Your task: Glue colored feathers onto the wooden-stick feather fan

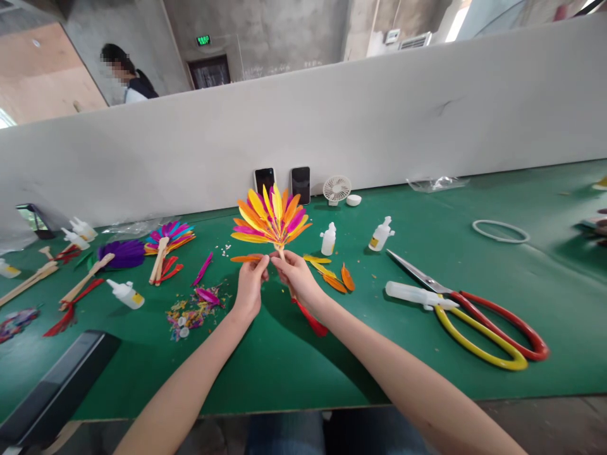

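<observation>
A feather fan (pixel 271 218) of yellow, orange and pink feathers stands upright above the green table (pixel 545 297). My right hand (pixel 296 276) pinches its wooden stem just below the feathers. A red tassel (pixel 310 319) hangs from under that hand. My left hand (pixel 250 282) is closed beside it, fingertips at the stem and on an orange feather (pixel 246 258) that sticks out to the left. Loose orange and yellow feathers (pixel 334 277) lie on the table right of my hands.
Large scissors (pixel 474 316) with red and yellow handles lie at right beside a glue bottle (pixel 417 294). Two small bottles (pixel 353 237), two phones (pixel 282 182), a mini fan (pixel 336 189) and a white ring (pixel 501 231) sit farther back. Finished fans (pixel 165 243) and feather scraps (pixel 192 309) lie left. A person stands behind the wall.
</observation>
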Available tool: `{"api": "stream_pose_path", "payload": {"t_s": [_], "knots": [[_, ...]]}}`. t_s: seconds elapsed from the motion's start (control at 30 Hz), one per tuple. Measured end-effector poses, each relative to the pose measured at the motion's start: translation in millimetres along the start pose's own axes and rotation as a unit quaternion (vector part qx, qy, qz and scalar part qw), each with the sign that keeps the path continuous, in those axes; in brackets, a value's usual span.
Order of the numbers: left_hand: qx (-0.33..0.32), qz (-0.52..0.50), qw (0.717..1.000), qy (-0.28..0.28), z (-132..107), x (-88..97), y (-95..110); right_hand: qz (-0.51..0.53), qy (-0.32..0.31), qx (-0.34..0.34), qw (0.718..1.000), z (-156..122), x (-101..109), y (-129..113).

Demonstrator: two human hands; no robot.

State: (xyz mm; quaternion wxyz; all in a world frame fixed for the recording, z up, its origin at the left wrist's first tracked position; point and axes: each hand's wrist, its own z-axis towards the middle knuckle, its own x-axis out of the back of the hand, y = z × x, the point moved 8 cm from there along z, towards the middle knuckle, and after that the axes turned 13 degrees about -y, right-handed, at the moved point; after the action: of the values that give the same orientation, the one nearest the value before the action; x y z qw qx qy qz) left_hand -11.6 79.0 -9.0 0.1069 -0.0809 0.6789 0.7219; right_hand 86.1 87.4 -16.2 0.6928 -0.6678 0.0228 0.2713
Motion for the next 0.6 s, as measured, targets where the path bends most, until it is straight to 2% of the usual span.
{"api": "stream_pose_path", "payload": {"t_s": [0.17,0.3,0.5,0.6], "knots": [[0.033,-0.054,0.997,-0.033,-1.0,-7.8,-6.7,-0.032,-0.003,0.004,0.999,1.4,1.3,-0.4],[0.037,-0.052,0.998,-0.030,-1.3,-7.5,-6.6,-0.024,0.010,0.012,1.000,1.2,4.0,0.8],[0.021,0.030,0.997,-0.068,1.2,-12.9,-2.1,0.020,0.032,0.025,0.999,-1.1,6.6,-3.6],[-0.009,0.064,0.997,-0.038,0.8,-7.1,1.8,0.039,0.035,0.016,0.998,-2.1,6.5,-3.7]]}}
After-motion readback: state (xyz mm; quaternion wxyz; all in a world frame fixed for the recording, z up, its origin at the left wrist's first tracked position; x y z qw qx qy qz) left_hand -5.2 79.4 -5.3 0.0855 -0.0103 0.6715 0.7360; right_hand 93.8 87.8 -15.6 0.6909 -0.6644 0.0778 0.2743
